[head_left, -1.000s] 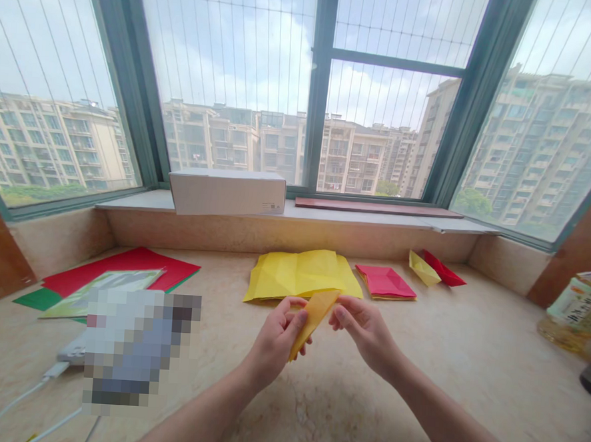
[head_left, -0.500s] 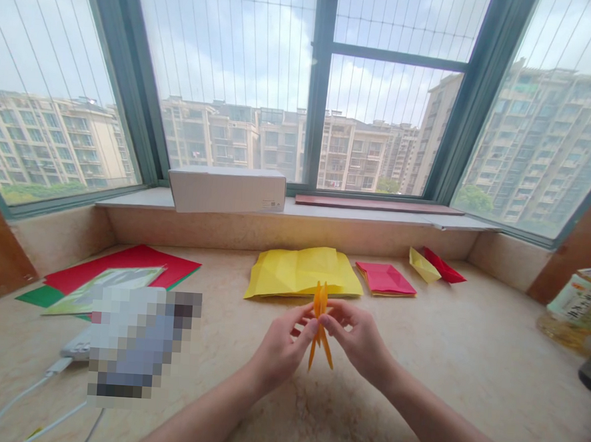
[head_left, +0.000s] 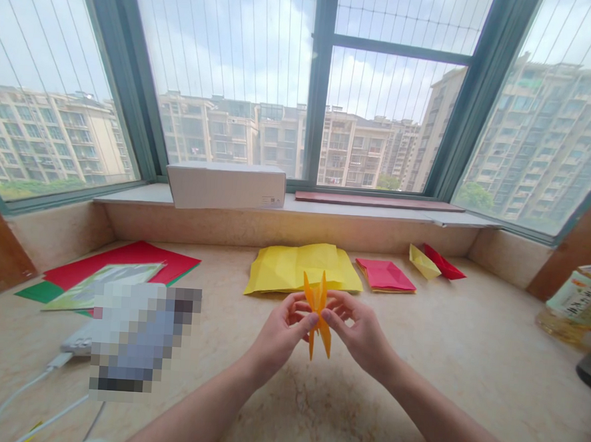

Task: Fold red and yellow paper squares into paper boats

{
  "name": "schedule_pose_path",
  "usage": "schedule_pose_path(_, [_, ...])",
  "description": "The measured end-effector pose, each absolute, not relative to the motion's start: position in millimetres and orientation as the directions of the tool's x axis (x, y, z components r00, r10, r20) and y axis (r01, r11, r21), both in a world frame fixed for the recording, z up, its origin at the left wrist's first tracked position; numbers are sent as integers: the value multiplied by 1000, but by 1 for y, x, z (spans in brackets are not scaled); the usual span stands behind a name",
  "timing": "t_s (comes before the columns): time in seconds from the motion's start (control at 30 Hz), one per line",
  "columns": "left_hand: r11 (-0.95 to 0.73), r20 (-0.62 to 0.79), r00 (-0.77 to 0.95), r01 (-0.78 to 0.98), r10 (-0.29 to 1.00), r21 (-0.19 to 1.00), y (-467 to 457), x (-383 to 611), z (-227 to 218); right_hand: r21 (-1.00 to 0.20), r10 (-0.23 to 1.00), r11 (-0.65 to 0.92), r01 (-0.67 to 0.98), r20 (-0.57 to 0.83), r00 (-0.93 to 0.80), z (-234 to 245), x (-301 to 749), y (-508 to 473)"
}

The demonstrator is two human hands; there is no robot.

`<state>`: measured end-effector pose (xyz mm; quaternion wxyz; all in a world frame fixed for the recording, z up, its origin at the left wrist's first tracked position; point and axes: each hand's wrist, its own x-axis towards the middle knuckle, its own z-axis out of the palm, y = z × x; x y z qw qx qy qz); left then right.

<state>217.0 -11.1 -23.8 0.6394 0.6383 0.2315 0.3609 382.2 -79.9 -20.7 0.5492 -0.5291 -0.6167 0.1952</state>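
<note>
Between my two hands is a folded orange paper piece (head_left: 324, 335), held up above the counter and seen nearly edge-on, with pointed ends spreading at top and bottom. My left hand (head_left: 283, 330) pinches its left side, thumb in front and fingers behind. From the other side, my right hand (head_left: 359, 325) grips it the same way. The fingertips behind the paper are partly hidden. Just beyond my hands lies a creased yellow paper sheet (head_left: 297, 264), with a stack of pink-red folded paper (head_left: 387, 275) to its right.
A pale yellow paper boat (head_left: 424, 262) and a red one (head_left: 446, 263) stand at the back right. Red paper (head_left: 123, 257), a white power bank (head_left: 78, 341) and cables are at left. A bottle (head_left: 573, 301) stands far right; a white box (head_left: 226, 187) sits on the sill.
The orange paper's upper points have spread further apart, and its lower points have shifted slightly. Both hands keep hold of it, with the fingers a little more spread.
</note>
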Motion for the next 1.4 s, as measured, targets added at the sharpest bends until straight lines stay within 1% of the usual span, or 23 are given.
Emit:
schedule_pose_path(0.13, [-25, 127, 639, -167, 759, 986, -11, 217, -25, -800, 826, 407, 441, 529, 196, -24, 384, -79])
schedule_pose_path(0.23, [-15, 120, 645, -166, 755, 986, -12, 217, -24, -759, 795, 418, 499, 572, 203, -24, 385, -79])
schedule_pose_path(0.37, [-19, 125, 641, -170, 757, 985, -14, 217, -22, -694, 804, 394, 603, 578, 139, -20, 385, -82])
schedule_pose_path(0.5, [-6, 103, 632, -153, 768, 988, -17, 217, -17, -631, 792, 402, 664, 604, 94, -19, 384, -83])
schedule_pose_path(0.73, [0, 121, 662, -180, 739, 984, -19, 217, -16, -602, 752, 442, 666, 653, 91, -22, 389, -80])
schedule_pose_path(0.87, [-38, 146, 659, -176, 738, 984, -16, 217, -22, -552, 710, 436, 711, 696, 106, -25, 392, -77])
schedule_pose_path(0.97, [-74, 160, 666, -156, 728, 985, -15, 217, -25, -488, 687, 413, 769, 722, 89, -27, 395, -77])
schedule_pose_path(1.03, [-116, 184, 655, -145, 733, 982, -16, 216, -27, -413, 678, 403, 817, 734, 36, -26, 397, -78])
schedule_pose_path(1.1, [-237, 259, 615, -119, 745, 964, -16, 215, -28, -308, 675, 388, 869, 737, -40, -24, 399, -79])
schedule_pose_path(1.17, [-452, 396, 566, -46, 723, 891, -14, 212, -29, -193, 674, 371, 908, 729, -120, -21, 400, -81])
schedule_pose_path(1.23, [-670, 529, 558, 67, 640, 740, -11, 209, -30, -91, 669, 359, 929, 719, -188, -19, 400, -82])
schedule_pose_path(1.27, [-748, 572, 569, 121, 591, 653, -10, 207, -30, -48, 668, 358, 933, 711, -220, -18, 401, -82])
schedule_pose_path(1.33, [-836, 600, 612, 205, 516, 509, -7, 204, -29, 30, 667, 361, 932, 691, -281, -17, 400, -83])
schedule_pose_path(1.4, [-868, 582, 657, 257, 479, 424, -5, 203, -28, 95, 669, 374, 923, 662, -339, -18, 400, -83])
